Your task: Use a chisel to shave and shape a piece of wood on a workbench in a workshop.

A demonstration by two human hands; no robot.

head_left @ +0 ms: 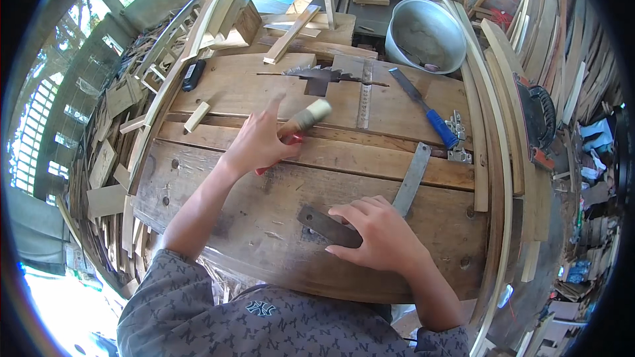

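- The left hand (254, 142) has its grip curled closed round the brush (315, 114), over the middle of the counter (218, 211).
- The right hand (380, 235) has its grip nearly closed, thumb and fingers about one end of the dark metal bar (324, 225), at the counter's near side.
- Held by one end, that bar could twist loose, I'd say, if the thumb slackened.
- The pale metal strip (415, 168) runs beside the right hand; a careless sweep might knock it.
- Beyond the brush sits a toothed blade (324, 73); overreaching could nick the left hand.
- The blue-handled chisel (442, 129) touches or nearly touches a hinge (458, 133), crowding the right.
- A wood block (196, 117) lies left of the brush.
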